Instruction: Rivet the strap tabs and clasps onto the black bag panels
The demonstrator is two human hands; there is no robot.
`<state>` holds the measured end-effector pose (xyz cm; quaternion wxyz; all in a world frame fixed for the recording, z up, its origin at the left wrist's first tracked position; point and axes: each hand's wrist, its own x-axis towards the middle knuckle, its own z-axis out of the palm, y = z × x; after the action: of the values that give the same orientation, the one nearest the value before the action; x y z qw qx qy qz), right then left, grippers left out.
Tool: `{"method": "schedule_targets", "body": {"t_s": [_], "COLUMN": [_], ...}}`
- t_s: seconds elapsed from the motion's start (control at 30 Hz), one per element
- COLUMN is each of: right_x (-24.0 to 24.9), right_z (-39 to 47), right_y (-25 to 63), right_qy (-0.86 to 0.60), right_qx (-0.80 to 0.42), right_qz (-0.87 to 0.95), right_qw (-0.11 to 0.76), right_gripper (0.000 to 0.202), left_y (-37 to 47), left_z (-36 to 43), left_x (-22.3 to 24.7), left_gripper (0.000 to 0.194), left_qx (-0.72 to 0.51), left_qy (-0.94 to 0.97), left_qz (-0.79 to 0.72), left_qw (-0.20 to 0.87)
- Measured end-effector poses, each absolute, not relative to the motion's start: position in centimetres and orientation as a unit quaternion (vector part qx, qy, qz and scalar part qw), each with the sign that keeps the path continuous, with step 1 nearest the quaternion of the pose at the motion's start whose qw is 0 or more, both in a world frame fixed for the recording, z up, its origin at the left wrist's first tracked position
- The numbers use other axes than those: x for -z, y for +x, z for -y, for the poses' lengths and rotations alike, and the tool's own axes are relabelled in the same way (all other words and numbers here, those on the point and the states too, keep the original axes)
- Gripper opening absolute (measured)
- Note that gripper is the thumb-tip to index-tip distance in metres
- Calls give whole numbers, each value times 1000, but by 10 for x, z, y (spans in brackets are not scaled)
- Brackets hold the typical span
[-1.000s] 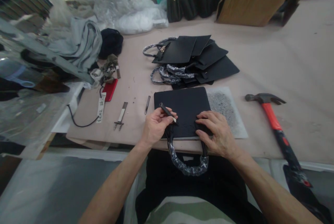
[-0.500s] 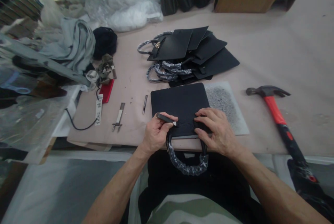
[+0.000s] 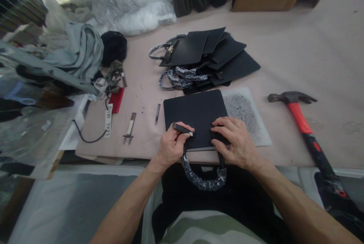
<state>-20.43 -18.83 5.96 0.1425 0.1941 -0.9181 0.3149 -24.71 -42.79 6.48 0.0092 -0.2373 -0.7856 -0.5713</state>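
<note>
A black bag panel lies flat at the table's front edge, its handle wrapped in clear plastic and hanging over the edge towards me. My left hand is closed round a short dark metal tool, whose pale tip meets the panel near the handle's left end. My right hand rests on the panel's right side, thumb and fingers on either side of the black tab at the handle's right end. What lies under the fingers is hidden.
Behind the panel is a pile of black panels with wrapped handles. A speckled white sheet extends from beneath it. Right lies a claw hammer; left are a pronged tool, a thin metal punch and a red object.
The view has shifted very slightly. My left hand and its tool have moved a touch to the right; my right hand stays in place on the panel.
</note>
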Motion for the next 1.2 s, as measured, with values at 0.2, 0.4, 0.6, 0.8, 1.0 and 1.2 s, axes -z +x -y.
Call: {"method": "schedule_targets", "body": {"t_s": [0.2,0.4,0.6,0.8,1.0,1.2], "right_x": [-58,-58,-57,-67,-78,-57], "right_z": [188,188,187,175,118,56], "right_y": [-204,-203,-204,-196,-176,-151], "right_qy": [193,194,199,183,44,-62], "right_qx": [-317,-321,-330,-371,-296,-189], "right_qz": [918,914,910,893,924,940], "right_qw": [143,153,155,175,239,277], "right_gripper": [22,22,22,20,24,28], "left_y": [-246,-244,-242,-241,-241,-242], "left_z": [427,426,422,419,416,417], "left_x": [-65,-62,-58,-57,-61,-60], "left_gripper": [14,13,14,13,9,11], "left_qx": [497,476,432,414,471,470], "left_qy": [-294,-302,-322,-343,-301,-312], "left_qz": [813,821,833,828,821,818], "left_qw": [72,95,128,158,117,114]}}
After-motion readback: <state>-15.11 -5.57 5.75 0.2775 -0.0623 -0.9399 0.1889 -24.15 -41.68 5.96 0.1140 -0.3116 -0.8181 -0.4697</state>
